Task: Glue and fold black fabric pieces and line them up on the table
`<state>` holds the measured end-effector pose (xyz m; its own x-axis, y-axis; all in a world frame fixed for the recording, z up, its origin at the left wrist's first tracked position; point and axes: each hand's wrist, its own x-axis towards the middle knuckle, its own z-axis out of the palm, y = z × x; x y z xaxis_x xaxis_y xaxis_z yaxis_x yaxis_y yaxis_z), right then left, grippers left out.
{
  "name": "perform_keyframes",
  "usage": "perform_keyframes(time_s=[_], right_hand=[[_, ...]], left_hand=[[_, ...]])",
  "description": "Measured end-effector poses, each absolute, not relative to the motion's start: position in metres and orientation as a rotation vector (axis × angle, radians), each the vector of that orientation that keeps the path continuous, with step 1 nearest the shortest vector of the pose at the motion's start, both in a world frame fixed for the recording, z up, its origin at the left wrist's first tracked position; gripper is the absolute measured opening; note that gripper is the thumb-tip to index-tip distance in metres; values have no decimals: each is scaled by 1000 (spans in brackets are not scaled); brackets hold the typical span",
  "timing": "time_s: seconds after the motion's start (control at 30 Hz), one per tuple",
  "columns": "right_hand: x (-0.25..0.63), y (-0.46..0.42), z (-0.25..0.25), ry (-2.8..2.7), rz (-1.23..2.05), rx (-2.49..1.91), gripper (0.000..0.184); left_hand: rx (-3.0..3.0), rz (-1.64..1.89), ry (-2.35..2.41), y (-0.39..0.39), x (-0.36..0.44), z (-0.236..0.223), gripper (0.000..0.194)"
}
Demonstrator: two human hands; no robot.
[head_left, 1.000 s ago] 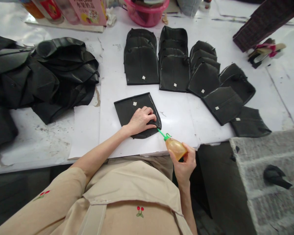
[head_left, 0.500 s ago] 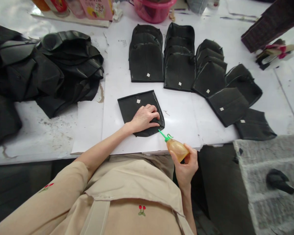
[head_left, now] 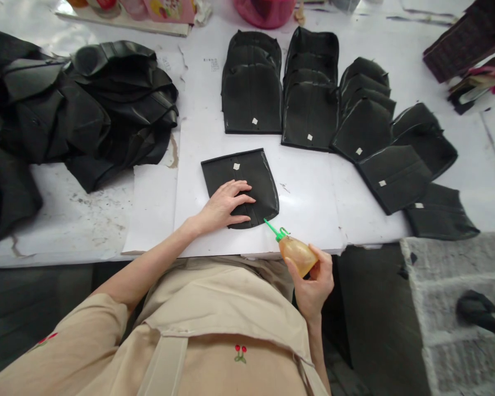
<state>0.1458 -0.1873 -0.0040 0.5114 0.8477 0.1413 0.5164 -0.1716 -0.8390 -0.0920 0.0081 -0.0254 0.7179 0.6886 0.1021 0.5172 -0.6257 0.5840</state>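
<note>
A black leather-like piece (head_left: pixel 259 176) lies flat on the white table in front of me, a small white sticker near its far edge. Its right and near edges carry a shiny line. My left hand (head_left: pixel 226 206) rests flat on the piece with fingers spread. In my right hand (head_left: pixel 317 280) is a squeeze bottle (head_left: pixel 297 254) of amber liquid with a green nozzle. The bottle is tilted, and the nozzle tip is at the near right edge of the piece; whether it touches I cannot tell.
Overlapping rows of similar black pieces (head_left: pixel 252 99) stretch across the back and right. A heap of loose black pieces (head_left: pixel 86 104) covers the left side. A pink basin (head_left: pixel 266 12) stands at the back. Right of me lies a grey cloth-like surface (head_left: pixel 449 280).
My left hand has slid left across the piece and its fingers have spread. The nozzle tip has shifted slightly left along the near edge. The view has shifted slightly.
</note>
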Motion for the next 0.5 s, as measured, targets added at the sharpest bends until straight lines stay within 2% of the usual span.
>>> perform_keyframes(time_s=[0.17, 0.37, 0.5], right_hand=[[142, -190, -5, -1152, 506, -1823, 54], [143, -188, -2, -1184, 468, -1815, 52], [140, -189, -2, -1216, 484, -1795, 53]], left_hand=[[2376, 483, 941, 8, -91, -29, 34], [2314, 405, 800, 15, -99, -20, 55], [2339, 370, 791, 15, -102, -17, 55]])
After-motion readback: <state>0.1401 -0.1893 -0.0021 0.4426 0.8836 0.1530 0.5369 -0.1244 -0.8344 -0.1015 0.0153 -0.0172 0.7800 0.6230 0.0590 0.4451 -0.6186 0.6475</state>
